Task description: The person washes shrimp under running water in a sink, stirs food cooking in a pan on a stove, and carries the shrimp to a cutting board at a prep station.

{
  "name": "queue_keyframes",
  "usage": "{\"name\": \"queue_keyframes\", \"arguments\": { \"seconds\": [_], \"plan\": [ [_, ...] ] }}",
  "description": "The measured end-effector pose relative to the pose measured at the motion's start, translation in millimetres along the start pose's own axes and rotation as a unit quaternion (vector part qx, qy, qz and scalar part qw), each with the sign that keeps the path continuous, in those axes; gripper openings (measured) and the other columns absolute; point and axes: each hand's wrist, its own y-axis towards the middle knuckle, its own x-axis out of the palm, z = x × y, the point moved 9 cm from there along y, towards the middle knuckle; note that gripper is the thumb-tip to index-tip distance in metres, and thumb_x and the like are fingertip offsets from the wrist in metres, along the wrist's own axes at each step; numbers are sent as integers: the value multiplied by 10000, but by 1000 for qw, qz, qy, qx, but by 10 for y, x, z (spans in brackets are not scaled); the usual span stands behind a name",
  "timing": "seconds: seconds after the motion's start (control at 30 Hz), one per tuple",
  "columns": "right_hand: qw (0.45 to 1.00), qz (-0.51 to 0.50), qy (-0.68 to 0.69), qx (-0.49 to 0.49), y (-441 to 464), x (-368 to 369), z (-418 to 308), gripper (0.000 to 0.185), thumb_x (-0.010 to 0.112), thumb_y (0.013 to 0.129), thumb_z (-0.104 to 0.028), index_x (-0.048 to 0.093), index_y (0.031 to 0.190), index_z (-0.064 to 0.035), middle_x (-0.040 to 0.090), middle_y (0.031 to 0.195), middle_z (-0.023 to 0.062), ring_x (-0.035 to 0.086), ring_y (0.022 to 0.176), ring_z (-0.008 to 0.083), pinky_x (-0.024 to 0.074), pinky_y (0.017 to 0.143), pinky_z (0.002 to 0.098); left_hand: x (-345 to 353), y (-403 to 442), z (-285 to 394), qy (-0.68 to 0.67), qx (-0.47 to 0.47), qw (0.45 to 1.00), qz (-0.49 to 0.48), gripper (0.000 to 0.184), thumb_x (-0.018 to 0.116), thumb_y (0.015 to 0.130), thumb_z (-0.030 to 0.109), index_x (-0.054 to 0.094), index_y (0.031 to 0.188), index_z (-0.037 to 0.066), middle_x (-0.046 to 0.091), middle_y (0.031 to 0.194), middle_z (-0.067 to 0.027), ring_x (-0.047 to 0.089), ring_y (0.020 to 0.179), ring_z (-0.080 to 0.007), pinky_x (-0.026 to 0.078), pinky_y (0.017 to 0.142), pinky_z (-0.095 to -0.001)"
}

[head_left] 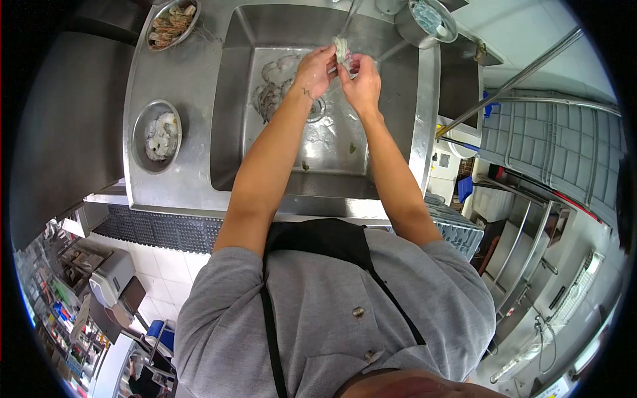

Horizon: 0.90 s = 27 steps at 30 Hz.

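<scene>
Above the steel sink [332, 169], a pale peeled shrimp [341, 50] is held between my two hands just under the faucet [350, 16]. My left hand [317, 71] pinches it from the left side. The fingers of my right hand [362, 83] are closed at its lower right end. A heap of greyish shrimp [272, 93] lies in the sink to the left of my hands, partly hidden by my left forearm. Near the drain [317, 109], the basin floor is wet, with a few small dark green scraps on it.
On the left counter [199, 86] stands a steel bowl [137, 138] with pale shrimp meat. Farther back, another bowl [150, 41] holds orange-brown shrimp or shells. A metal pot [411, 33] with something bluish sits at the back right corner. The sink's raised rim surrounds the basin.
</scene>
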Motion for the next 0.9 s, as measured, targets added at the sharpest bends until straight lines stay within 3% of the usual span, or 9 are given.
{"name": "queue_keyframes", "arguments": {
  "seconds": [0.1,0.17,0.43,0.5,0.57,0.6,0.67,0.77,0.9],
  "plan": [
    [996,78,1,-53,55,-227,-266,197,711,767,-152,614,929,-93,549,964,121,586,803,313,488,652,440,23,16,38,5,18,1000,14,139,566,944,173,581,1023,60,632,957,-43,578,860,-151,471,793,-312],
    [980,98,-86,-152,86,-254,-535,180,710,761,-137,619,913,-108,506,1024,91,547,880,307,491,639,434,57,21,58,16,32,999,20,138,584,932,175,584,1000,55,623,924,-31,562,805,-139,459,761,-300],
    [959,165,-101,-206,94,-279,-625,75,687,771,-85,632,820,-81,561,943,62,532,892,293,485,635,415,210,27,153,-66,68,995,38,91,629,892,135,572,932,78,592,816,-7,562,743,-137,455,698,-299],
    [959,177,-78,-206,82,-328,-612,71,686,772,-82,631,812,-66,587,915,60,536,878,296,485,624,412,178,35,154,-69,61,995,47,100,623,901,150,569,925,70,592,843,-19,559,784,-156,456,747,-327],
    [976,116,62,-171,144,-310,-506,52,667,796,-54,632,834,-44,634,853,79,582,804,276,494,620,374,167,26,164,-70,55,994,55,115,616,910,166,567,917,62,592,870,-32,556,825,-175,456,795,-355],
    [977,115,61,-170,130,-291,-459,52,667,796,-54,632,834,-44,634,853,79,582,804,276,494,620,374,162,38,139,-78,49,995,48,121,612,915,182,572,926,68,600,881,-39,558,819,-180,454,786,-374],
    [977,60,205,-26,179,-142,-115,33,633,837,-20,628,870,-21,659,790,84,615,707,198,496,641,307,140,74,128,-85,42,995,41,129,607,919,199,577,935,74,609,892,-46,559,812,-186,452,776,-393],
    [964,3,261,45,103,-198,-175,38,597,875,-17,616,900,4,662,783,68,612,679,120,490,650,263,175,152,109,-105,20,994,-14,135,586,932,212,586,964,81,628,945,-62,589,864,-205,459,793,-389],
    [961,-45,265,64,-23,-140,91,47,582,887,-9,603,911,26,665,790,51,598,699,84,488,650,247,107,100,254,-105,44,993,44,146,570,941,202,585,985,64,639,959,-80,620,941,-244,464,842,-387]
  ]
}}
